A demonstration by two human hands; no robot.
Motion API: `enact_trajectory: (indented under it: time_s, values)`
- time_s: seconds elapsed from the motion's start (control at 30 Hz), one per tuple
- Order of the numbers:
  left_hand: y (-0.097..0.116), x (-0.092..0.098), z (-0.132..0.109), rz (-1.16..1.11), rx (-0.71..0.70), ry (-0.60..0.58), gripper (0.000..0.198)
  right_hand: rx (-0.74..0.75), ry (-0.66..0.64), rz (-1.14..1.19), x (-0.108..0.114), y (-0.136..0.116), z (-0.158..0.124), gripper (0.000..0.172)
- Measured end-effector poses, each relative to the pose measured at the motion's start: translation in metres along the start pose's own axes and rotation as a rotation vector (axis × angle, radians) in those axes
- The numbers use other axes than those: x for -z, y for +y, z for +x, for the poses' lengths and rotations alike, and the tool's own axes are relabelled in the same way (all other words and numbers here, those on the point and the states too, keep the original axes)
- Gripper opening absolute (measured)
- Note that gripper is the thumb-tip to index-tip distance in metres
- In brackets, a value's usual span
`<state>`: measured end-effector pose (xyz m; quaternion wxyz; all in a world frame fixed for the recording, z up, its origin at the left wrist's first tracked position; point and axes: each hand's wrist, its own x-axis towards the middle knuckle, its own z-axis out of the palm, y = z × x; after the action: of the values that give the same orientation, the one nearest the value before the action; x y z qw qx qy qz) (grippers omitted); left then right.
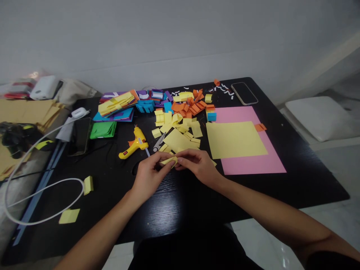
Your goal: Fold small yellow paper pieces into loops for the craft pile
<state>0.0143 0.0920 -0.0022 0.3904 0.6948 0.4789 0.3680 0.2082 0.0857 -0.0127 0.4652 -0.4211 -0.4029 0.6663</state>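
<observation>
Head view: we hold the folded yellow paper strip (pixel 168 161) crosswise between our hands, its long axis running left to right, left hand (pixel 150 170) gripping its body, right hand (pixel 201 167) pinching its right end.

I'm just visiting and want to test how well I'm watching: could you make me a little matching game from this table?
Things:
1. Glue gun
2. Pink sheet
3. Small yellow paper
4. Green papers

Places:
A. Partly covered by a large yellow sheet
B. Beside the dark phone at left
C. Held by the left hand and right hand
D. Between the green papers and yellow scraps

Pairs: 1-D, 2-A, 3-C, 4-B
</observation>
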Motion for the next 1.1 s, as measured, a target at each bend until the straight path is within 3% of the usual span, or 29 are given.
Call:
enact_trajectory:
  time_s: [0.17,0.37,0.8,1.1]
  values:
    - [0.0022,-0.0004,-0.0008,0.026,-0.053,0.008,0.014,0.022,0.009,-0.038,0.0014,0.0022,0.0018,0.03]
    - [-0.0012,-0.0019,-0.0024,-0.034,0.011,0.0,0.019,0.022,0.023,-0.013,0.0014,0.0028,0.0017,0.028]
    - [-0.004,-0.0015,0.0,-0.087,0.012,0.0,0.019,-0.002,0.019,-0.025,0.0016,0.0021,0.0032,0.036]
    - [-0.0052,-0.0008,0.0017,-0.124,0.047,0.014,0.02,-0.002,-0.007,-0.047,0.0032,0.0047,0.0042,0.027]
